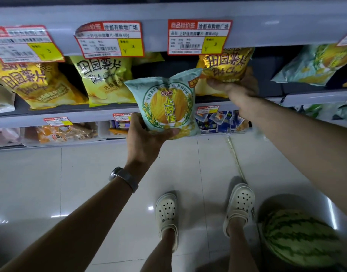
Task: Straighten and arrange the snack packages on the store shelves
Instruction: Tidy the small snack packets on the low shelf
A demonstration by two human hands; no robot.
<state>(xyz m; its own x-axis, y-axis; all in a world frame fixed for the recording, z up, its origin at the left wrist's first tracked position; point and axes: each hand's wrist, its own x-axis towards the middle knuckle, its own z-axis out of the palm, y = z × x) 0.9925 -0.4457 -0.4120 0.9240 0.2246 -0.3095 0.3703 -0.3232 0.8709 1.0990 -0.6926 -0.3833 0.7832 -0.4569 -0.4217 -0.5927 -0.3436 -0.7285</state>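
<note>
Corn pops bag (168, 107), the teal one, was held up just in front of the shelf's (70, 116) front edge. Left hand (147, 138) gripped its bottom, thumb on the front, fingers behind. Right hand (233, 89) was curled round the lower part of a gold chip bag (225, 65) standing on that shelf, under a price tag (199, 37) reading 3. Watermelon (298, 236) sat on the floor by the right foot.

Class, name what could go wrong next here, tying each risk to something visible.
The left hand grips the corn pops bag only by its lower edge; it may slip and drop.
The right hand grips the gold chip bag, so chips may get crushed.
The watermelon lies by the right shoe: a possible trip hazard.
</note>
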